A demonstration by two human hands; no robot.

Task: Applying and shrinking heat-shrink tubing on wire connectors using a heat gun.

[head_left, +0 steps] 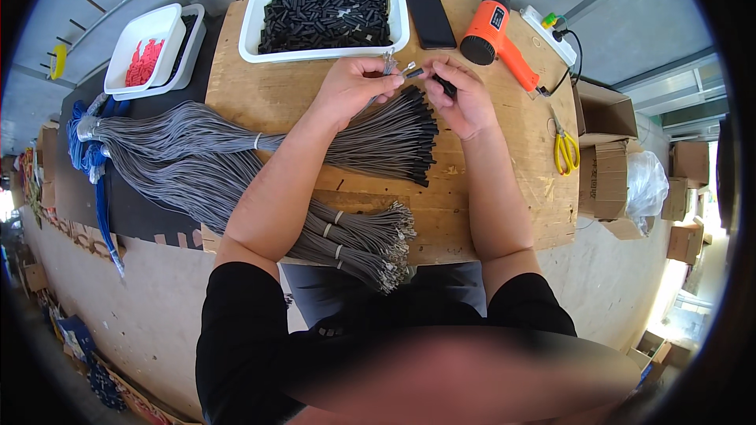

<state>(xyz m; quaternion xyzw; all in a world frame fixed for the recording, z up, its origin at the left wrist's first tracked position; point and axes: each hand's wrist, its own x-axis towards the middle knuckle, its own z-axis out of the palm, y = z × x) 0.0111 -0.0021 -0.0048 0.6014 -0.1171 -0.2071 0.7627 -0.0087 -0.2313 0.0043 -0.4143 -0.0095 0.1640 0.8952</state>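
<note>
Pinching wires [389, 63] toward the far edge of the tabletop [516, 189], the left hand [358, 85] faces the right hand [461, 94], which curls round black sleeves [446, 87], one clamped fingertip-tight.

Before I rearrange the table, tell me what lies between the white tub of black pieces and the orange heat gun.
The head view shows a black phone lying flat between the tub and the heat gun.

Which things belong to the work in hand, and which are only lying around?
Likely in use:
- thin grey metal-tipped cables, some in the left hand
- small black sleeves, in the right hand and rectangular white plastic tub

Likely lying around:
- flat black phone
- yellow-handled metal scissors
- brown cardboard boxes
</note>
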